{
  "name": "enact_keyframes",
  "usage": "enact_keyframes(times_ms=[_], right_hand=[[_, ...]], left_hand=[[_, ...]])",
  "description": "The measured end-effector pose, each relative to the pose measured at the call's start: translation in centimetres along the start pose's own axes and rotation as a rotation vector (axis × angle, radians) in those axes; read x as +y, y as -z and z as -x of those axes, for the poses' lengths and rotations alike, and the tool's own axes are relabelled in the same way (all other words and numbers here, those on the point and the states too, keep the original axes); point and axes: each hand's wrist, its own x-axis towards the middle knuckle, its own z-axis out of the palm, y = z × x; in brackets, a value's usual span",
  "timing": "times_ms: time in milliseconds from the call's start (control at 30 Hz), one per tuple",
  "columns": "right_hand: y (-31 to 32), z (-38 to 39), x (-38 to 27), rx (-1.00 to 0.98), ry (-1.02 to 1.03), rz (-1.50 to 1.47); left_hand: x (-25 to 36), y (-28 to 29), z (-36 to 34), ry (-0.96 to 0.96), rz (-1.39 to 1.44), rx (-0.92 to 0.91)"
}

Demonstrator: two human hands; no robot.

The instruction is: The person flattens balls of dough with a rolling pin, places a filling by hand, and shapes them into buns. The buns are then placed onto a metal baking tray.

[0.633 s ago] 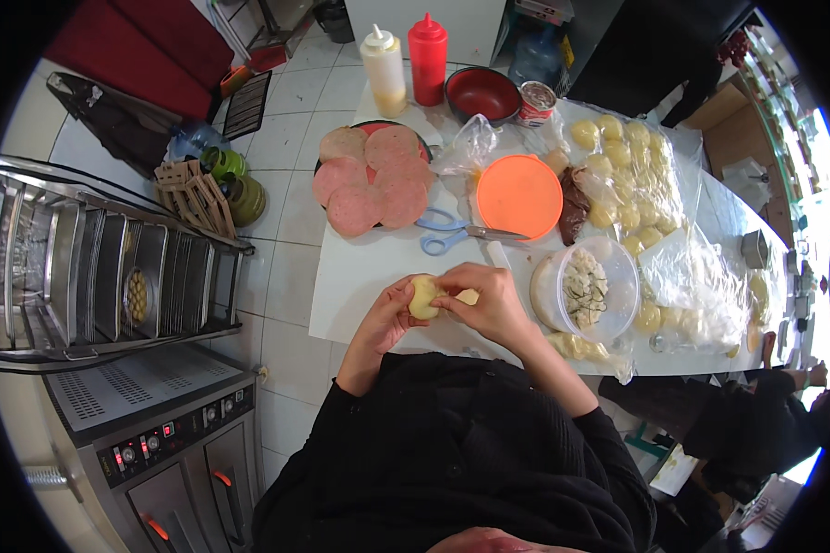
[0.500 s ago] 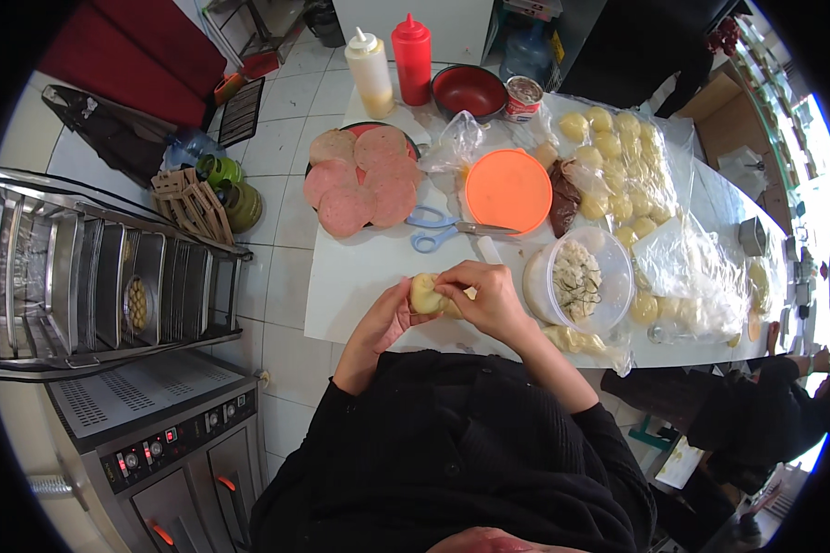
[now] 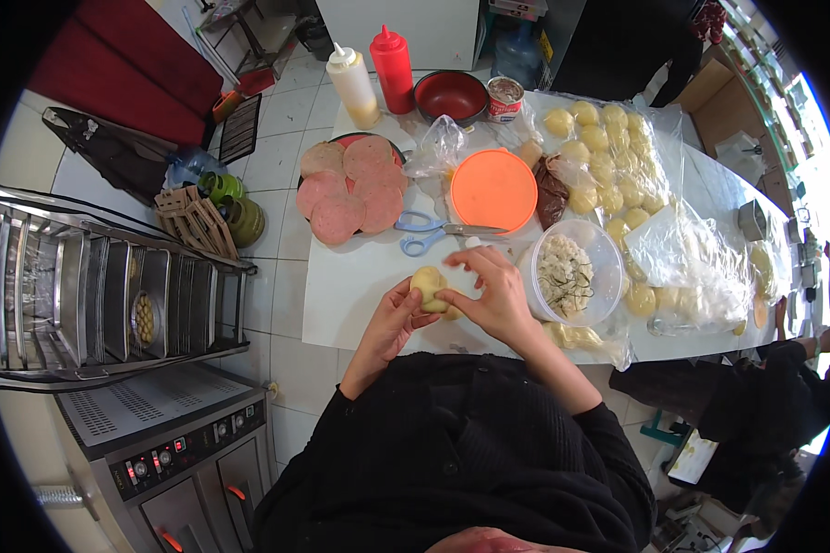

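A pale yellow dough ball (image 3: 428, 281) with a folded seam rests in my left hand (image 3: 392, 323), whose fingers and thumb curl round its side and underside. My right hand (image 3: 496, 293) comes in from the other side. Its thumb touches the dough, while the other fingers are lifted and spread apart. Beneath the two hands a bit more pale dough shows, mostly hidden. Just right of my right hand stands a clear tub (image 3: 609, 263) of white shredded filling with dark green strands. Blue-handled scissors (image 3: 424, 241) lie beyond my hands on the white table (image 3: 341, 300).
A plate of round pink meat slices (image 3: 352, 192) sits left, near an orange lid (image 3: 493, 191). Squeeze bottles, white (image 3: 354, 88) and red (image 3: 394, 72), stand behind with a dark red bowl (image 3: 452, 96). Dough balls (image 3: 609, 166) under plastic fill the right; a co-worker (image 3: 756, 396) is far right.
My right fingers have come off the dough's top and spread, leaving the thumb against it. The dough's folded seam shows more now. The whole view has shifted slightly.
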Motion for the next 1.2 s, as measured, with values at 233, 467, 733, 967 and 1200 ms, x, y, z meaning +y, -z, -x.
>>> enact_keyframes(times_ms=[233,467,733,967,1200], right_hand=[[0.4,1.2,1.5,-0.108,-0.108,-0.101],[2.2,0.4,0.5,-0.155,-0.096,-0.252],[1.9,0.8,1.0,-0.097,0.104,0.064],[2.0,1.4,1.6,-0.218,0.159,0.051],[1.9,1.1,0.3,-0.081,0.072,-0.11]], left_hand=[[-0.3,-0.9,-0.7,0.118,-0.004,-0.032],[-0.3,-0.6,-1.1,-0.137,0.017,-0.045],[-0.4,-0.2,-1.0,0.041,0.146,-0.114],[0.2,-1.9,-0.9,0.084,0.141,-0.266],[-0.2,-1.5,-1.1,-0.035,0.156,-0.075]])
